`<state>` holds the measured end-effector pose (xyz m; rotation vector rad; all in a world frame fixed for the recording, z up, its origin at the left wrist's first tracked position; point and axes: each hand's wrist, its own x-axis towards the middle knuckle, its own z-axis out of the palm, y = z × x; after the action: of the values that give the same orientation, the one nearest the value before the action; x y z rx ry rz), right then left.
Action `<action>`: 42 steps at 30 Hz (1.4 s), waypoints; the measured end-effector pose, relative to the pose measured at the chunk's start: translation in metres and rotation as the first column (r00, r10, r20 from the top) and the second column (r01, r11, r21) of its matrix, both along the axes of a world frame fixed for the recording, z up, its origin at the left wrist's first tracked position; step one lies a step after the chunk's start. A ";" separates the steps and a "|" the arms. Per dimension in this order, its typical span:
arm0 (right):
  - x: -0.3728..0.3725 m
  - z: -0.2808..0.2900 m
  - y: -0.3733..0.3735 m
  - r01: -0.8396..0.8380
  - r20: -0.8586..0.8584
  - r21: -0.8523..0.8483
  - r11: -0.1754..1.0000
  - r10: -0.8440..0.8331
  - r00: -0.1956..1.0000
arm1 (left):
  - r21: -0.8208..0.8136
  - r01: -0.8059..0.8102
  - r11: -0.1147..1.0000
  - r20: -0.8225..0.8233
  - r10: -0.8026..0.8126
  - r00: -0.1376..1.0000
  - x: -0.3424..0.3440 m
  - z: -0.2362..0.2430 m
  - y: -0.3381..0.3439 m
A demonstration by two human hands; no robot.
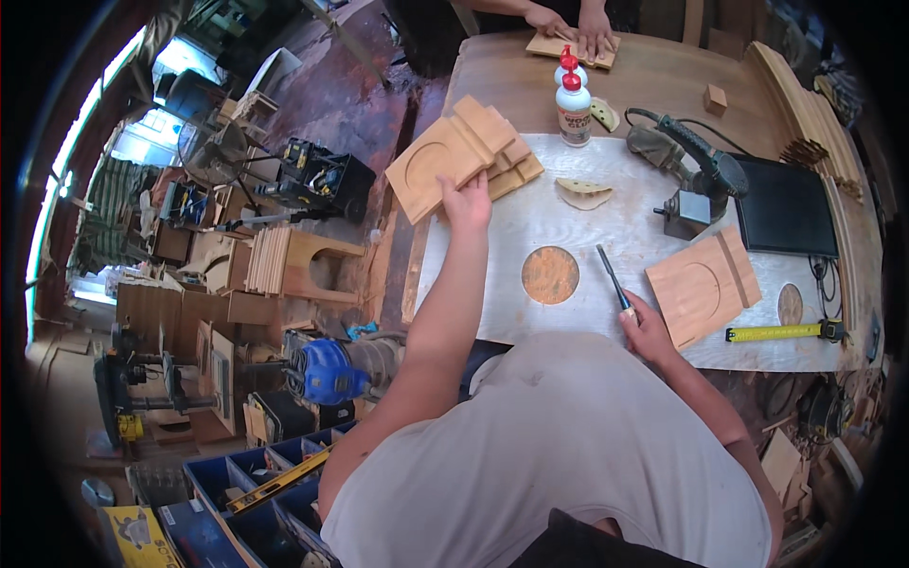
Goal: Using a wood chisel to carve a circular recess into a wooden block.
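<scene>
My left hand (465, 201) grips the near edge of a wooden board (428, 168) with a shallow round recess and a grooved strip. This board is tilted at the table's left edge, over more boards (519, 174) of similar shape. In my right hand (648, 331) is a chisel (612, 270), its dark blade pointing up and away and its handle inside my fingers. Just right of that hand, another recessed board (699, 292) lies on the pale sheet (492, 303) covering the table.
White glue bottles (574, 115) with red caps stand toward the back. Curved, dotted pieces (583, 192) lie nearby. A corded power tool (696, 163), a black panel (784, 206) and a tape measure (784, 332) occupy the right side. Across the table, another person's hands (589, 33) press on a board.
</scene>
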<state>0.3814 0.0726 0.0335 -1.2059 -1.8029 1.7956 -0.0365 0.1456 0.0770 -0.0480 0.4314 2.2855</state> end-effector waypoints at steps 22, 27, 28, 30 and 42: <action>0.000 0.006 0.007 -0.037 0.189 0.150 0.988 0.008 0.982 | -0.873 0.192 0.448 -0.440 -0.894 0.082 0.078 0.054 0.006; 0.000 -0.008 -0.002 -0.014 0.187 0.385 0.923 -0.063 0.980 | -0.796 0.064 0.601 -0.425 -0.481 -0.767 0.242 0.051 0.043; -0.002 -0.009 -0.003 0.001 0.181 0.384 0.923 -0.077 0.980 | -0.764 -0.033 0.644 -0.366 -0.475 -0.800 0.268 0.035 0.047; -0.003 -0.014 -0.004 0.003 0.180 0.367 0.930 -0.074 0.981 | -0.746 -0.162 0.646 -0.209 -0.458 -0.864 0.316 0.024 0.052; -0.001 0.006 -0.017 -0.131 0.320 0.326 0.936 0.021 0.947 | -0.630 -0.105 0.770 -0.397 -0.435 -0.808 0.304 0.095 0.031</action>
<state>0.3808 0.0555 0.0397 -1.3452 -2.2533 1.2980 0.2671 0.1769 0.1723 2.2044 1.5007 0.3183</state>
